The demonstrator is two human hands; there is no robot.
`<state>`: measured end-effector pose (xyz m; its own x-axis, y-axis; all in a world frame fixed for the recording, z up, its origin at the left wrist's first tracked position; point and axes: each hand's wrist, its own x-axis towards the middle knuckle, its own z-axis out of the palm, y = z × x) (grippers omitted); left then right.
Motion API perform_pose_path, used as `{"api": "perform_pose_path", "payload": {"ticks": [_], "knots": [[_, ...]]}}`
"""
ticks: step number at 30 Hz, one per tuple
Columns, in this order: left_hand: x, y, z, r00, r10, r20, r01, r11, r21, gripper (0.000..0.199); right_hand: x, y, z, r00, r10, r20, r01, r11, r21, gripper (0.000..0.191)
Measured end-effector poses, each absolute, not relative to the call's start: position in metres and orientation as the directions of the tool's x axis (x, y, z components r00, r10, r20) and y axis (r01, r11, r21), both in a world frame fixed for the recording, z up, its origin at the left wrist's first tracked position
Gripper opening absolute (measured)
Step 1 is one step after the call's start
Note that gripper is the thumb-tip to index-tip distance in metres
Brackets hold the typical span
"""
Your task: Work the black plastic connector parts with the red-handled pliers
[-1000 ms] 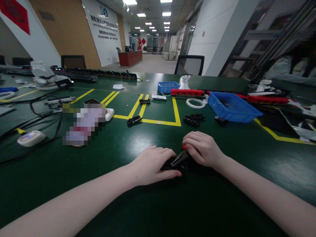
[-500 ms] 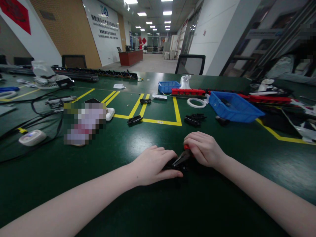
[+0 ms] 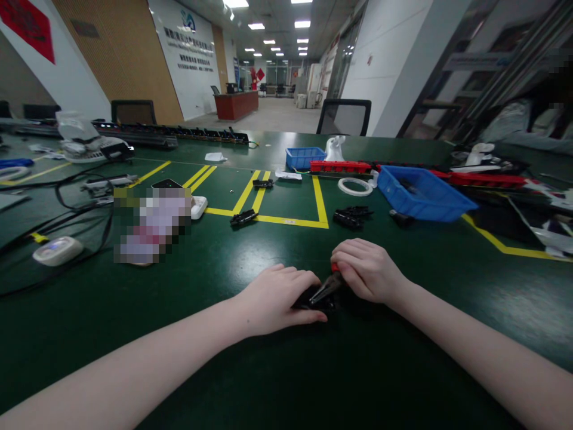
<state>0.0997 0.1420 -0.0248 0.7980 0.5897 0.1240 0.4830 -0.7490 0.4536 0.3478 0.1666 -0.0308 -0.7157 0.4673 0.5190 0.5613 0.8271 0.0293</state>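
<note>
My left hand [image 3: 284, 300] is closed on a small black part [image 3: 329, 303], holding it down near the green tabletop with the thumb on the near side and the fingers on the far side. In my right hand [image 3: 367, 269] are pliers [image 3: 326, 288] with red handles, the fist wrapped round the grips. Their metal jaws point down and left and meet the black part beside my left fingers. Whether the jaws pinch anything is too small to tell. Most of the black part is hidden by my left hand.
Beyond my hands lie several similar black parts [image 3: 350, 217] and another one [image 3: 244, 218] on yellow tape. A blue bin [image 3: 425, 200] stands at right, a smaller blue bin [image 3: 305, 157] farther back. A phone [image 3: 154, 230] and cables [image 3: 107, 224] are at left.
The plier jaws have shifted slightly left and down along the black part, with my right hand moving a little left. My left hand keeps its hold.
</note>
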Motion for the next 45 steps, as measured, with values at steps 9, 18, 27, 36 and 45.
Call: {"api": "perform_pose_path", "payload": {"ticks": [9,18,27,36,45], "knots": [[0.0987,0.1422,-0.0219,0.813,0.569,0.123,0.472,-0.768,0.432,0.038,0.3485,0.1670,-0.0292,-0.695,0.491,0.526,0.582,0.813,0.009,0.027],[0.0977,0.1415,-0.0213,0.805,0.581,0.124,0.464,-0.745,0.480,0.035,0.3474,0.1659,-0.0269,-0.709,0.499,0.499,0.590,0.806,0.033,0.030],[0.0971,0.1408,-0.0227,0.803,0.579,0.140,0.447,-0.741,0.501,0.036,0.3492,0.1670,-0.0287,-0.725,0.467,0.507,0.561,0.827,0.040,0.046],[0.0971,0.1398,-0.0236,0.808,0.567,0.157,0.437,-0.757,0.485,0.035,0.3483,0.1673,-0.0265,-0.728,0.386,0.567,0.508,0.859,0.067,0.061],[0.0968,0.1392,-0.0229,0.805,0.575,0.147,0.448,-0.751,0.485,0.034,0.3461,0.1682,-0.0256,-0.755,0.420,0.503,0.497,0.868,0.020,0.055]]}}
